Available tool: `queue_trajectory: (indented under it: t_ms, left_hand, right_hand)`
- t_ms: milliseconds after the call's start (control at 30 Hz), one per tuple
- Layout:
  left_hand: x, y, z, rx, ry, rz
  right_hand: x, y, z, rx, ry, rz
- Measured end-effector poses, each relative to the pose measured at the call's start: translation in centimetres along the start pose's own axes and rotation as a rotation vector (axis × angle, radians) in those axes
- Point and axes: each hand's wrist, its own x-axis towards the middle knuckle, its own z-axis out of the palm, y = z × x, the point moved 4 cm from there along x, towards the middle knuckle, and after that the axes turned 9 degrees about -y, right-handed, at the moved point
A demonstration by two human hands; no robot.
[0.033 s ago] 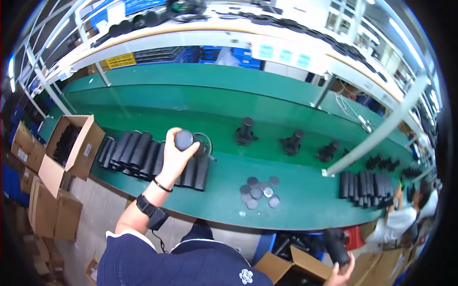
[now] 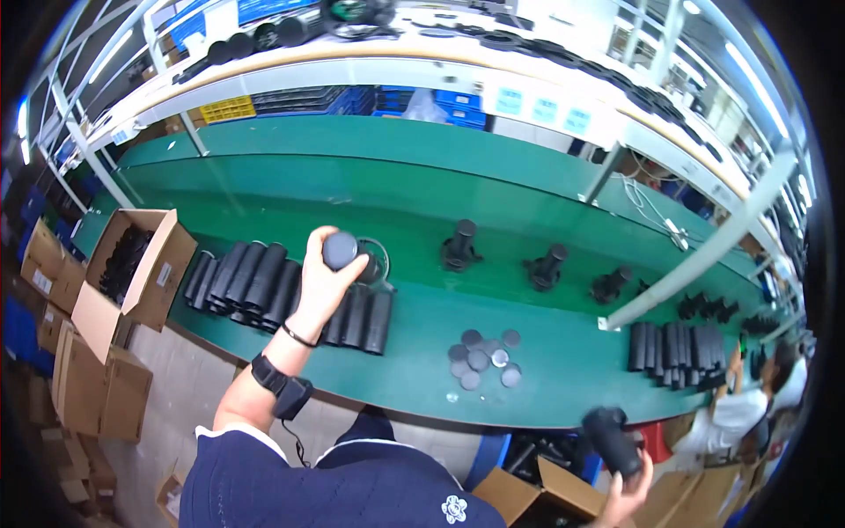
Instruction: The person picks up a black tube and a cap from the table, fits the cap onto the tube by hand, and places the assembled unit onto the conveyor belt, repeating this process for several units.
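Your left hand [image 2: 321, 277] remained closed around a black cylinder [image 2: 340, 250] at centre frame, while your right hand [image 2: 627, 495] had lifted another black tube [image 2: 611, 440] clear of the open carton [image 2: 537, 493] at lower right.

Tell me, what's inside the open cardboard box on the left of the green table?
The open cardboard box holds dark, tube-like parts piled together. Its walls and flaps hide how deep the pile goes and what lies underneath.

Open brown cardboard boxes [image 2: 132, 264] left
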Motion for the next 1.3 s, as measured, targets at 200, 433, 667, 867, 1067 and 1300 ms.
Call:
queue_trajectory:
  t_ms: [200,433,667,867,1067,1300]
  left_hand:
    - [10.1,-11.7,-6.0,-0.005,0.053,0.102]
    - [17.6,-22.7,-6.6,0.3,-0.111,-0.16]
    - [19.3,-27.5,-6.9,0.421,0.001,-0.153]
    - [20.1,-28.9,-5.2,0.346,0.022,-0.182]
    - [21.3,-31.9,-5.0,0.497,-0.046,-0.288]
    - [21.6,-29.0,-3.5,0.647,0.035,-0.093]
  right_hand:
    - [9.2,-6.9,30.2,0.243,-0.635,-0.074]
    - [12.9,-8.6,57.6,-0.187,-0.708,-0.488]
    - [14.3,-6.6,68.3,-0.337,-0.756,-0.405]
    - [15.8,-4.1,70.9,-0.368,-0.811,-0.416]
    - [15.6,-4.2,70.9,-0.335,-0.764,-0.479]
    - [14.2,-2.1,61.6,-0.114,-0.841,-0.213]
